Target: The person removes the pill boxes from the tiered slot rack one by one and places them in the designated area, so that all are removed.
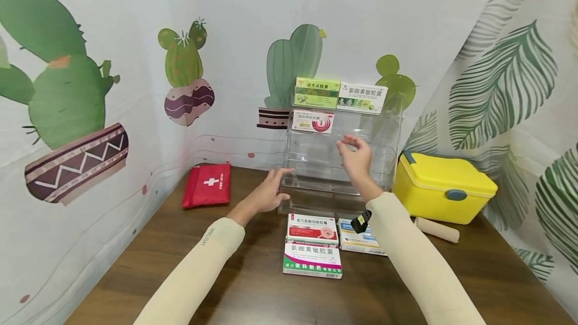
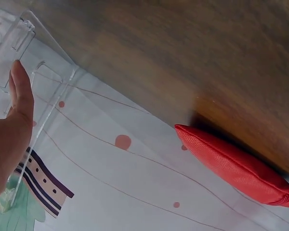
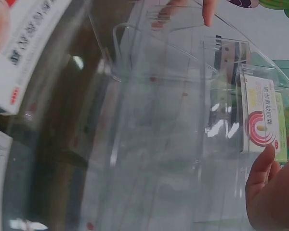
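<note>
A clear tiered display rack (image 1: 307,162) stands upright on the table. My left hand (image 1: 266,192) is at its lower left side, index finger extended toward the side panel; whether it touches is hard to tell. My right hand (image 1: 358,159) hovers before the middle tiers, thumb and fingers bent with a gap between them and nothing held. Just up and left of it, a white box with a red ring (image 1: 313,122) sits on the second tier. On the top tier are a green-yellow medicine box (image 1: 317,93) and a white-green medicine box (image 1: 363,98).
Before the rack lie a red-white box (image 1: 312,228), a white-pink-green box (image 1: 311,261) and a blue-white box (image 1: 356,244) partly behind the right wrist. A red first-aid pouch (image 1: 206,185) lies left. At right are a yellow case (image 1: 444,184) and a beige roll (image 1: 437,230).
</note>
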The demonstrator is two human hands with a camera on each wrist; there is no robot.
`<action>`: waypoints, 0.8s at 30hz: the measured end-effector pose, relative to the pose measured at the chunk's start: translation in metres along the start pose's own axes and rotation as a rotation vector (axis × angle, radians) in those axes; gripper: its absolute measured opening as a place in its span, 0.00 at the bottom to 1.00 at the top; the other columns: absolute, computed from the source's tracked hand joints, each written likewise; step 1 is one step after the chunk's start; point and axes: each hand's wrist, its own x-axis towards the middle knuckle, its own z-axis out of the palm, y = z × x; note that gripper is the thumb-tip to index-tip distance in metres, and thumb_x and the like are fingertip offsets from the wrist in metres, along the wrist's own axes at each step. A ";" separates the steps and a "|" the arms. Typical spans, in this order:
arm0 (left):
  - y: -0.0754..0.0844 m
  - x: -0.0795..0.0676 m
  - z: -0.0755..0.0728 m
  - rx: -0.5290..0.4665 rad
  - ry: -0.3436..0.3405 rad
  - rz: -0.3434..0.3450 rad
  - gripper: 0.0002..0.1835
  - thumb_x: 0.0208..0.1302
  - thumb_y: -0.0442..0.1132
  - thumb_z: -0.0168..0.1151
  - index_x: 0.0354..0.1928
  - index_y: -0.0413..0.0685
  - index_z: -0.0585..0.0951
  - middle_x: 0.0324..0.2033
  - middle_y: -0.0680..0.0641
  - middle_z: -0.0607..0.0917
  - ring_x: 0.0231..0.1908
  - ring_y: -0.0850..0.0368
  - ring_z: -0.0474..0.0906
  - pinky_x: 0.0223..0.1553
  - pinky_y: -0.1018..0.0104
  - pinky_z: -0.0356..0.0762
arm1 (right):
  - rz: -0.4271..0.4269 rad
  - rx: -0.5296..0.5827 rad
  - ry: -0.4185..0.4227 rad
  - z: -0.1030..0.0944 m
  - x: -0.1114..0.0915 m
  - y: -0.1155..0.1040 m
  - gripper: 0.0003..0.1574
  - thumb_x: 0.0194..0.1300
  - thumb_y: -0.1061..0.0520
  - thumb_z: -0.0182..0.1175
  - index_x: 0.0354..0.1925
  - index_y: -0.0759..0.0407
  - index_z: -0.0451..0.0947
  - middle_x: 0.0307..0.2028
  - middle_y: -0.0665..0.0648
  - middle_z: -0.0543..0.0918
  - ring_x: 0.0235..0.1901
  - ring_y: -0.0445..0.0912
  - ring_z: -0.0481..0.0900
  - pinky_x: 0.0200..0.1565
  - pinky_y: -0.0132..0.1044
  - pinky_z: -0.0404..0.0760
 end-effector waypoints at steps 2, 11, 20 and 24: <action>0.000 0.000 0.001 0.005 0.003 0.001 0.42 0.66 0.34 0.66 0.75 0.58 0.54 0.49 0.40 0.65 0.29 0.56 0.70 0.39 0.59 0.74 | -0.014 -0.023 0.021 0.004 0.005 -0.003 0.19 0.63 0.57 0.67 0.51 0.63 0.80 0.47 0.58 0.83 0.23 0.40 0.77 0.17 0.27 0.74; 0.002 0.002 0.000 0.011 -0.007 -0.038 0.43 0.67 0.35 0.65 0.75 0.62 0.51 0.55 0.35 0.66 0.28 0.54 0.69 0.39 0.58 0.74 | 0.033 -0.104 0.028 0.017 0.028 -0.013 0.25 0.65 0.54 0.66 0.59 0.60 0.78 0.55 0.57 0.81 0.34 0.49 0.82 0.29 0.34 0.82; 0.003 0.004 0.002 -0.003 -0.018 -0.066 0.43 0.68 0.36 0.64 0.76 0.60 0.50 0.54 0.39 0.65 0.27 0.53 0.70 0.39 0.57 0.73 | 0.032 -0.183 -0.036 0.024 0.042 -0.018 0.27 0.67 0.56 0.63 0.63 0.60 0.75 0.59 0.58 0.79 0.47 0.53 0.82 0.40 0.40 0.83; 0.003 0.002 0.004 -0.011 -0.021 -0.079 0.43 0.68 0.35 0.63 0.76 0.64 0.50 0.55 0.39 0.65 0.36 0.50 0.74 0.45 0.55 0.74 | 0.067 -0.183 -0.136 0.027 0.043 -0.022 0.33 0.68 0.56 0.62 0.69 0.59 0.68 0.65 0.60 0.74 0.43 0.54 0.84 0.32 0.38 0.84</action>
